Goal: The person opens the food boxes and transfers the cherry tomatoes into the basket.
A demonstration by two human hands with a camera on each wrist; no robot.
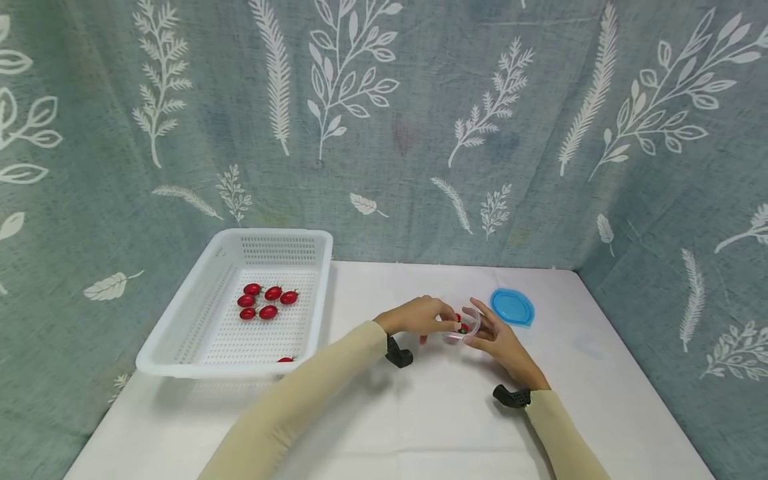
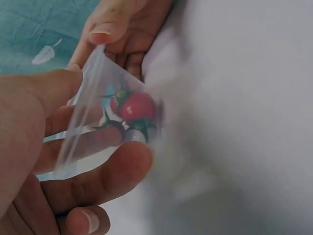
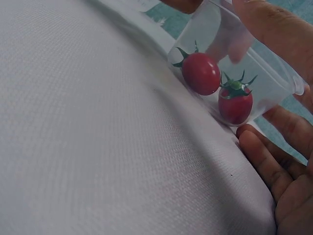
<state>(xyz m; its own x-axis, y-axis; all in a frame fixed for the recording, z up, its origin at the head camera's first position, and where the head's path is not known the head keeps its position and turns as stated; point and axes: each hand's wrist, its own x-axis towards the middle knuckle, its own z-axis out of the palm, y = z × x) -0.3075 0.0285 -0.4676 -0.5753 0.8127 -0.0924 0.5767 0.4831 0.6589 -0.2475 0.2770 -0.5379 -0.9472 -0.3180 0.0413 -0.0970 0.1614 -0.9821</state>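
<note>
1. The left hand (image 1: pixel 420 317) curls its thumb and fingers round the near-left side of a small clear cup (image 1: pixel 465 325)
2. The right hand (image 1: pixel 498 340) cradles the cup's other side with loosely bent fingers, so both hands touch it, neither nearer
3. The cup sits on the white table (image 1: pixel 432 413), tipped, its mouth tilted toward the left hand
4. Inside lie 2 red cherry tomatoes (image 3: pixel 201 73) with green stems, touching the wall

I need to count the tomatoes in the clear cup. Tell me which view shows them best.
The right wrist view: two tomatoes lie sharp inside the clear cup. The left wrist view blurs them behind the cup wall; the head view shows only small red specks between the hands.
</note>
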